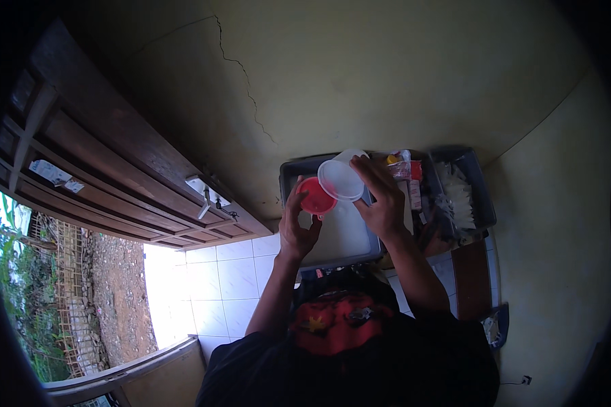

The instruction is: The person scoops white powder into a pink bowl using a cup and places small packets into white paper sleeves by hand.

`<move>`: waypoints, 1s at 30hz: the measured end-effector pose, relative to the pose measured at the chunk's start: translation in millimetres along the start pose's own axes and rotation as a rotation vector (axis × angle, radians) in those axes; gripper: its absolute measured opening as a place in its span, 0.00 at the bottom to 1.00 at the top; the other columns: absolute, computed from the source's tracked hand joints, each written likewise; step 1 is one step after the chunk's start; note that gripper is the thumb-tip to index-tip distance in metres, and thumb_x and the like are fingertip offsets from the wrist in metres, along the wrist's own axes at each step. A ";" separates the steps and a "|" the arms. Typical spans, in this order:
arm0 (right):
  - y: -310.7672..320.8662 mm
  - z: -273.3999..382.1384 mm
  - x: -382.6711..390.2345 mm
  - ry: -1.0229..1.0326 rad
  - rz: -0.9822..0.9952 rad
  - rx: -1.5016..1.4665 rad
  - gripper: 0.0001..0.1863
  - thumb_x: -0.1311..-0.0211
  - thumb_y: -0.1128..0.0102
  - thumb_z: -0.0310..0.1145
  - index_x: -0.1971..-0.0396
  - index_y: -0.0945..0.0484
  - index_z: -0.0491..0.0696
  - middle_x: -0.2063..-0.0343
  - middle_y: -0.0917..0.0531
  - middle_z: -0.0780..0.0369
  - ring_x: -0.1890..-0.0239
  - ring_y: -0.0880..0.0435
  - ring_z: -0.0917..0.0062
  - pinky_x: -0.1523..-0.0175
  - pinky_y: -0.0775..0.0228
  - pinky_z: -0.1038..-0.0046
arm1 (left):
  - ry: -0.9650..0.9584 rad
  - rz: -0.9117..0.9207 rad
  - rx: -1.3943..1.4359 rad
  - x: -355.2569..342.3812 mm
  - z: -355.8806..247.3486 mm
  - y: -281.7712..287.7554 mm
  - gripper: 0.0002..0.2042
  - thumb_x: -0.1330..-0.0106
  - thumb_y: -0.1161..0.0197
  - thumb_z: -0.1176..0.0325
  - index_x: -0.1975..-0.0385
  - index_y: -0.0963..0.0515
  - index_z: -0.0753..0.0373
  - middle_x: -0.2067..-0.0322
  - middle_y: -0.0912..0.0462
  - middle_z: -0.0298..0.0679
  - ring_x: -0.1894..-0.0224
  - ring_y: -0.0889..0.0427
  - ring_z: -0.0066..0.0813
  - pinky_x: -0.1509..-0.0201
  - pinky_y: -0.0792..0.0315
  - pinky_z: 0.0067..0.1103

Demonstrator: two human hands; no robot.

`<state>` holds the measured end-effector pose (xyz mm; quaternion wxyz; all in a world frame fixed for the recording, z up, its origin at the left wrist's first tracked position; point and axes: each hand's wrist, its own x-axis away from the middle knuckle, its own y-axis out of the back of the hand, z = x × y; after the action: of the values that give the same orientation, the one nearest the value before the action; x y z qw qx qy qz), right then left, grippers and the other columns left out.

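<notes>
Over a grey plastic bin (pixel 286 169), my left hand (pixel 296 227) grips a red, round, shallow-looking plastic dish (pixel 317 197) by its rim, fingers curled on its left side. My right hand (pixel 385 203) is wrapped around a translucent white plastic tub (pixel 341 180), its round mouth facing me. The tub is tilted, and its rim overlaps or touches the red dish's upper right edge; which of the two I cannot tell. Below both hands, something white and smooth (pixel 349 237) covers the bottom of the bin. What the tub contains, if anything, does not show.
Right of the bin lie several small packets (pixel 414 169), and beyond them stands a second grey bin (pixel 478 178) holding clear plastic bags (pixel 458 203). A wooden door (pixel 122 149) stands ajar on the left. A cracked wall (pixel 387 74) rises behind; white tiles (pixel 210 278) cover the floor.
</notes>
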<state>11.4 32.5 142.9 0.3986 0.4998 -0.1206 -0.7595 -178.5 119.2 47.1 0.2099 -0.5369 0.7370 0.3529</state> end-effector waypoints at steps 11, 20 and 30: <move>1.6 1.0 -5.4 0.164 0.000 0.094 0.35 0.53 0.26 0.17 0.39 0.15 0.54 0.38 0.16 0.64 0.33 0.19 0.67 0.31 0.25 0.59 | -0.056 0.007 -0.004 -5.4 -14.7 0.1 0.35 0.47 0.30 0.86 0.36 0.30 0.60 0.32 0.27 0.62 0.30 0.25 0.62 0.35 0.19 0.40; 3.9 -1.4 -7.8 0.202 -0.023 0.122 0.36 0.53 0.27 0.16 0.39 0.15 0.57 0.38 0.16 0.66 0.33 0.19 0.69 0.30 0.26 0.60 | -0.029 0.014 0.014 -9.0 -18.4 -4.0 0.38 0.48 0.29 0.87 0.34 0.30 0.59 0.31 0.27 0.61 0.29 0.26 0.60 0.35 0.19 0.39; 15.5 -3.6 -11.4 0.153 -0.025 0.070 0.38 0.53 0.25 0.17 0.37 0.18 0.53 0.37 0.16 0.62 0.34 0.18 0.65 0.32 0.24 0.59 | -0.004 0.046 0.098 -9.5 -16.6 -12.1 0.39 0.50 0.29 0.88 0.33 0.31 0.61 0.29 0.29 0.60 0.28 0.27 0.61 0.34 0.20 0.40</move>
<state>24.1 31.4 157.8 0.3792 0.5714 -0.1102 -0.7194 -162.8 110.8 61.1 0.2291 -0.5084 0.7650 0.3222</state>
